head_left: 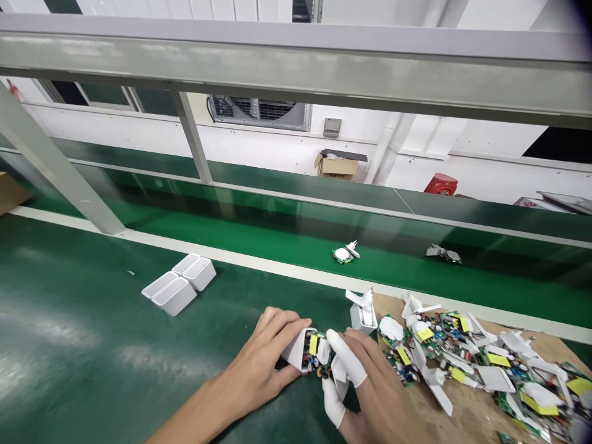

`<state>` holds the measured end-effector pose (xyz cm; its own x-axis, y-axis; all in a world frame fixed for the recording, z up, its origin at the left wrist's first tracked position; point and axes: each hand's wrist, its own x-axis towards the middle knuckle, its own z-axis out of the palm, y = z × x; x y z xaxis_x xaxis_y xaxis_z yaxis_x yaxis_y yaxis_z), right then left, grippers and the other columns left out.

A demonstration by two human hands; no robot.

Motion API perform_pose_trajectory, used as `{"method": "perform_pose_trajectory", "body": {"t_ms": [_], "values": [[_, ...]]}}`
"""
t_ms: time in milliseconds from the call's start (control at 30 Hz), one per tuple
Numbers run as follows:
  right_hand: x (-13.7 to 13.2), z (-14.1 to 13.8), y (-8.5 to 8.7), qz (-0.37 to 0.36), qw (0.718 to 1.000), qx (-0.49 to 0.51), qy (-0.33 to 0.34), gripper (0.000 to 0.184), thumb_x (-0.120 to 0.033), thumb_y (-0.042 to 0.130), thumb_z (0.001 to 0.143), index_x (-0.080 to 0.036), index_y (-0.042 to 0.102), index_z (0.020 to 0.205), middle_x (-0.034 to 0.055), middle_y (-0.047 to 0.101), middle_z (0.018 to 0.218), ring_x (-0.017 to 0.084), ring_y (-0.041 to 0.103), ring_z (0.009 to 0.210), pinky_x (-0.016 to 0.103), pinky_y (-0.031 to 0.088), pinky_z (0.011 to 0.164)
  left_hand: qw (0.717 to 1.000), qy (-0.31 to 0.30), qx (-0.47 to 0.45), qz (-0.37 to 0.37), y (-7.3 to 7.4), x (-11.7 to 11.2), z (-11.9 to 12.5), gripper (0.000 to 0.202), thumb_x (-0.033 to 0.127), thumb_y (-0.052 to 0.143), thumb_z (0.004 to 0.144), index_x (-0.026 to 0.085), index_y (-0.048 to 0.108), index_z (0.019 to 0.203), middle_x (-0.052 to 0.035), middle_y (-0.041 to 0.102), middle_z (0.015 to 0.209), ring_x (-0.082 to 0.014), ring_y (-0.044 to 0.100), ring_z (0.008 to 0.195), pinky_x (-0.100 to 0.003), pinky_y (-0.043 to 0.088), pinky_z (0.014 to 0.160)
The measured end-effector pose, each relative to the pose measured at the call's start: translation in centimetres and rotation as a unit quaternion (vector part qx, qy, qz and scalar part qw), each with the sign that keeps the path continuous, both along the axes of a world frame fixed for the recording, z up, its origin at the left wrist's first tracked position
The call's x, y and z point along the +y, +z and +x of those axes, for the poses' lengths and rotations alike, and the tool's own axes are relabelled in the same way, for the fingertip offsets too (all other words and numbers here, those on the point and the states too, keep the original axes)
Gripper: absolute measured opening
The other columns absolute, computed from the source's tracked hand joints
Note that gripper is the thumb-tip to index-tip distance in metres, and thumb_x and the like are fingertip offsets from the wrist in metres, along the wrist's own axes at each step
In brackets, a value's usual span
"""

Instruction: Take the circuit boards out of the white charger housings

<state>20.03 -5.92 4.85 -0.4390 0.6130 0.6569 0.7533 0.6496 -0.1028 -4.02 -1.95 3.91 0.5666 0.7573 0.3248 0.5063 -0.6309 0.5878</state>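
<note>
Low over the table, my left hand (261, 354) grips a white plastic charger housing (295, 353), its open end turned to the right. My right hand (370, 385), with white finger cots on the thumb and a finger, pinches a circuit board (316, 353) with yellow tape and a white pad. The board sits at the housing's mouth, partly inside it. A white end cover (341, 377) shows between the right fingers. Just beyond that hand stands another white housing (362, 320) with a plug cover on top.
Several empty white housings (174, 296) stand in a group at left. On brown cardboard (441, 401) at right lies a heap of circuit boards (467, 348) with plug covers. A green conveyor belt (277, 237) beyond carries two board assemblies. A metal frame (194, 135) rises over it.
</note>
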Motion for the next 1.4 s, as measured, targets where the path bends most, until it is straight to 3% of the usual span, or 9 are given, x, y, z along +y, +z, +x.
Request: {"method": "perform_pose_trajectory", "body": {"t_ms": [567, 733, 867, 1000, 1067, 1167, 1267, 1400], "values": [[0.1, -0.4, -0.1, 0.003, 1.0, -0.006, -0.011, 0.046, -0.008, 0.05, 0.093, -0.005, 0.057, 0.138, 0.0169, 0.073, 0.118, 0.031, 0.066, 0.114, 0.043, 0.065, 0.09, 1.0, -0.001, 0.005, 0.006, 0.0, 0.0, 0.0, 0.056, 0.013, 0.069, 0.099, 0.026, 0.046, 0.149, -0.0112, 0.058, 0.133, -0.0287, 0.051, 0.119, -0.044, 0.054, 0.101], [0.1, -0.6, -0.2, 0.003, 1.0, -0.007, 0.022, 0.044, -0.011, 0.053, 0.096, -0.005, 0.056, 0.139, 0.0172, 0.074, 0.119, 0.032, 0.066, 0.115, 0.045, 0.063, 0.095, 1.0, -0.018, -0.007, -0.019, 0.2, -0.2, 0.1, 0.055, 0.016, 0.068, 0.1, 0.027, 0.048, 0.15, -0.0114, 0.061, 0.135, -0.0278, 0.055, 0.121, -0.044, 0.056, 0.104], [0.2, 0.0, -0.1, -0.064, 0.992, 0.079, 0.071, 0.037, -0.021, 0.058, 0.101, -0.012, 0.058, 0.137, 0.0161, 0.07, 0.12, 0.03, 0.067, 0.113, 0.044, 0.064, 0.094, 0.994, -0.055, -0.026, -0.086, 0.0, -0.5, -0.3, 0.072, 0.01, 0.059, 0.101, 0.031, 0.031, 0.164, -0.0118, 0.056, 0.154, -0.0284, 0.055, 0.14, -0.048, 0.052, 0.117], [0.5, 0.2, -1.5, -0.15, 0.979, 0.119, 0.065, 0.037, -0.019, 0.052, 0.105, -0.02, 0.057, 0.141, 0.0158, 0.062, 0.139, 0.026, 0.065, 0.128, 0.039, 0.061, 0.105, 0.988, -0.028, -0.047, -0.141, 0.0, -0.9, -0.7, 0.082, 0.012, 0.058, 0.102, 0.036, 0.018, 0.169, -0.0115, 0.053, 0.163, -0.0304, 0.055, 0.146, -0.053, 0.052, 0.116], [0.8, -0.2, -2.4, -0.143, 0.979, 0.113, 0.089, 0.04, -0.016, 0.054, 0.104, -0.02, 0.056, 0.144, 0.0167, 0.063, 0.142, 0.025, 0.066, 0.13, 0.037, 0.059, 0.107, 0.986, -0.027, -0.062, -0.149, 0.4, -1.0, -0.7, 0.08, 0.017, 0.057, 0.105, 0.037, 0.015, 0.17, -0.0121, 0.052, 0.163, -0.0305, 0.056, 0.146, -0.053, 0.053, 0.115], [1.2, -1.1, -2.8, -0.089, 0.978, 0.136, 0.132, 0.04, -0.009, 0.051, 0.102, -0.017, 0.057, 0.141, 0.0157, 0.071, 0.127, 0.022, 0.074, 0.115, 0.03, 0.064, 0.097, 0.985, -0.021, -0.062, -0.157, 1.2, -1.2, -0.7, 0.077, 0.021, 0.051, 0.11, 0.04, 0.007, 0.171, -0.0107, 0.045, 0.168, -0.0294, 0.051, 0.149, -0.055, 0.051, 0.116], [1.2, -1.6, -2.1, -0.024, 0.979, 0.158, 0.128, 0.043, -0.003, 0.051, 0.098, -0.016, 0.059, 0.138, 0.0158, 0.073, 0.122, 0.022, 0.076, 0.11, 0.03, 0.066, 0.092, 0.989, -0.022, -0.067, -0.129, 1.5, -1.3, -0.6, 0.085, 0.028, 0.055, 0.109, 0.039, -0.003, 0.17, -0.0122, 0.034, 0.173, -0.0319, 0.041, 0.156, -0.059, 0.048, 0.118], [1.0, -1.4, -1.4, -0.034, 0.981, 0.158, 0.111, 0.043, -0.001, 0.053, 0.093, -0.017, 0.062, 0.131, 0.0151, 0.072, 0.122, 0.023, 0.076, 0.108, 0.031, 0.066, 0.089, 0.993, -0.035, -0.077, -0.085, 1.1, -1.4, -0.5, 0.098, 0.037, 0.066, 0.104, 0.033, -0.005, 0.171, -0.0173, 0.033, 0.173, -0.0373, 0.034, 0.159, -0.064, 0.045, 0.119]]}}
